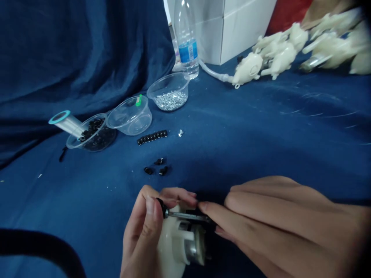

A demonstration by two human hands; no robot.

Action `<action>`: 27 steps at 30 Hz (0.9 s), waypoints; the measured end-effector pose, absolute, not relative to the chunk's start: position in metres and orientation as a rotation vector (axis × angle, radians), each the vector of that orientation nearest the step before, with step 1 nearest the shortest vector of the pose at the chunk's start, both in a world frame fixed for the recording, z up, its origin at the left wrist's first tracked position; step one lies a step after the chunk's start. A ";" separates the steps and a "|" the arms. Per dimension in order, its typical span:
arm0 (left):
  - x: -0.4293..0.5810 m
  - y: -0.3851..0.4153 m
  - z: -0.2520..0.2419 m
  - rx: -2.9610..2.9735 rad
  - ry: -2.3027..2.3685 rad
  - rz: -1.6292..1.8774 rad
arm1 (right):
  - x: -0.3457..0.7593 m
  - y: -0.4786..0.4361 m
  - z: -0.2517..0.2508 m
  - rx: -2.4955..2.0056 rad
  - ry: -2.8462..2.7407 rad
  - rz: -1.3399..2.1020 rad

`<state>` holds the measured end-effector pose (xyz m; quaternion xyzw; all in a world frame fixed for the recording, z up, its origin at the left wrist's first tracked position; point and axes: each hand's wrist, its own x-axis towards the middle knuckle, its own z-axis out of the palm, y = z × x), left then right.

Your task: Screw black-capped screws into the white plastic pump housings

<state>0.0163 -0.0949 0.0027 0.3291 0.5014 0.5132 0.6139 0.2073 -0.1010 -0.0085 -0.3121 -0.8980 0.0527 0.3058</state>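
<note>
My left hand point(147, 227) is closed around a cream plastic housing point(171, 247) that has a round metal motor point(194, 247) at its right side. Its thumb presses a small black plastic piece point(162, 206) near the housing's top. In my right hand point(269, 220) is a screwdriver; its thin metal shaft point(188, 216) points left, and its tip end meets the black piece, where a bit of bright metal shows. My fingers hide most of the screwdriver's handle. Beyond the hands lie three loose black pieces point(159, 162) on the blue cloth.
A row of black pieces point(152, 137) and small screws point(180, 133) lie farther back. Clear bowls hold screws point(172, 100) and black parts point(95, 129); another bowl point(130, 119) has a green label. A bottle point(187, 46), white box point(234, 31) and several cream housings point(249, 69) stand behind.
</note>
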 end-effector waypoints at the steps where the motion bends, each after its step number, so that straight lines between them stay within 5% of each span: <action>1: 0.018 -0.094 0.003 0.770 1.123 1.200 | 0.207 -0.101 -0.009 -0.826 -2.372 0.140; 27: -0.006 -0.084 -0.003 1.166 1.049 1.116 | 0.204 -0.101 -0.004 -0.910 -2.364 0.121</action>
